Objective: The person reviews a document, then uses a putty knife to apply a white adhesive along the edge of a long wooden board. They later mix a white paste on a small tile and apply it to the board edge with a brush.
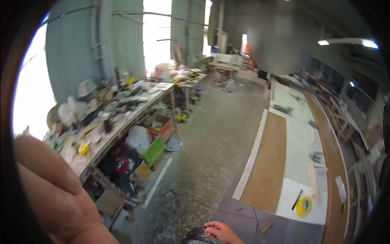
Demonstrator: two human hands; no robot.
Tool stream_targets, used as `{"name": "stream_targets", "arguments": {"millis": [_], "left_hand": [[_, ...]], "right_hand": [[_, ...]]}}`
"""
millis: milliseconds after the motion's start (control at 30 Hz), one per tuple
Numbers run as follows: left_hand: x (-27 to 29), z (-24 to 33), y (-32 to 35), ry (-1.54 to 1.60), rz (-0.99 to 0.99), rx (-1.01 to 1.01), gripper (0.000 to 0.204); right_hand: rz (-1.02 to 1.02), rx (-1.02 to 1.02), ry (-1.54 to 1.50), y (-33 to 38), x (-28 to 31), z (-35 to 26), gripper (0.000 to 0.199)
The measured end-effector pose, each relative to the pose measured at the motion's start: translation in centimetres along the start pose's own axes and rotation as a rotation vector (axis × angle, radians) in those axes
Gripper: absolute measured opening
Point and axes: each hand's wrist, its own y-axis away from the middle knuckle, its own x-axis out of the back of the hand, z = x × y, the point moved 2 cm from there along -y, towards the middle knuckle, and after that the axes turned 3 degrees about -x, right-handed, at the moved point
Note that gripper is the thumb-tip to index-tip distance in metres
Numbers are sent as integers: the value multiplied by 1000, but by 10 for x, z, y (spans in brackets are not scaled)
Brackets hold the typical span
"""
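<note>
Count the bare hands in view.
2: the left hand, large at the picture's left edge, and the right hand, at bottom centre. Any in the blurred background can't be made out.

The windows (157, 40) glare white, a lamp (369, 44) shines at right; one grey smudge (280, 40) is unfocused, and the edges bend darkly.

Workshop w/ grey-green wall (126, 49) on L, tall glaring windows (157, 38). Cluttered workbench (106, 143) alongside; smaller table (224, 68) at far end. Scuffed, stained floor (219, 118) down ctr. Long white-topped table (298, 148) on R. Dark ceiling (345, 18), lit tube lamp (369, 44) upper R.
</note>
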Motion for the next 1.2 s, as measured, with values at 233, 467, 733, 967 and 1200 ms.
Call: {"name": "stream_targets", "arguments": {"millis": [233,467,733,967,1200], "left_hand": [[-135,-150,29,-34,-255,-22,28],[-246,-309,83,422,-400,402,20],[-338,-476,53,379,-24,166,47],[-498,-657,78,537,311,48,46],[-621,-796,4,873,-5,138,42]], "right_hand": [[45,-2,-150,-158,22,-79,33],[305,108,-278,-311,94,-223,25],[308,101,-73,-451,147,-392,24],[357,63,-39,-606,185,-474,29],[565,157,-164,-694,245,-578,31]]}}
